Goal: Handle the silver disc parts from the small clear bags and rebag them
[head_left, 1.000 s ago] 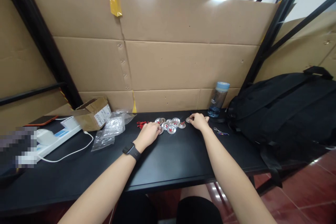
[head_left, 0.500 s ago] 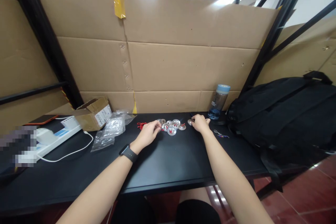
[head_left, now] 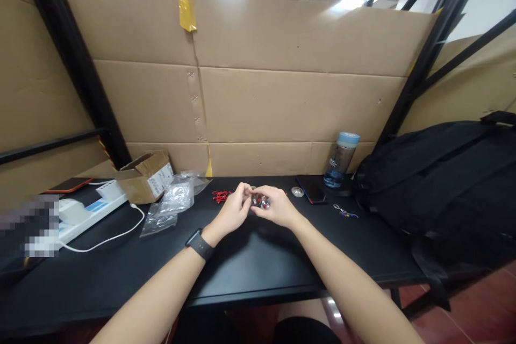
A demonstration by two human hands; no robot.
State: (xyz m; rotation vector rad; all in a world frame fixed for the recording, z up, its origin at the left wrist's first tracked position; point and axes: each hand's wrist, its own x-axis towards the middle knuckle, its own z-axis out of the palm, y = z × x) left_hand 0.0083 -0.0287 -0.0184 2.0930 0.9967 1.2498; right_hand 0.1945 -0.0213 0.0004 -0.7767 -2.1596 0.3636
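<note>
My left hand (head_left: 236,207) and my right hand (head_left: 277,205) meet over a pile of small silver metal discs with red middles. Left thumb and fingers are pinched together at the edge of a disc, which the hands largely cover. Curled fingers and thumb of my right hand come up against the left fingertips; what lies between them is hidden. Through the gap under the right fingers, a shiny disc (head_left: 265,203) with a red middle shows. Just left of the hands lies a bunch of red cords (head_left: 220,196). One separate silver disc (head_left: 297,192) rests to the right.
Right of the lone disc lie a dark phone (head_left: 311,192), a small keyring-like item (head_left: 345,212), a water bottle (head_left: 341,161) and a black backpack (head_left: 443,188). Leftward are plastic bags (head_left: 173,201), a cardboard box (head_left: 145,176) and a white power strip (head_left: 91,215) with a cable.
My right hand has left the lone disc and moved left to meet my left hand over the pile. The lone disc and the phone are now uncovered, while most of the pile is hidden.
</note>
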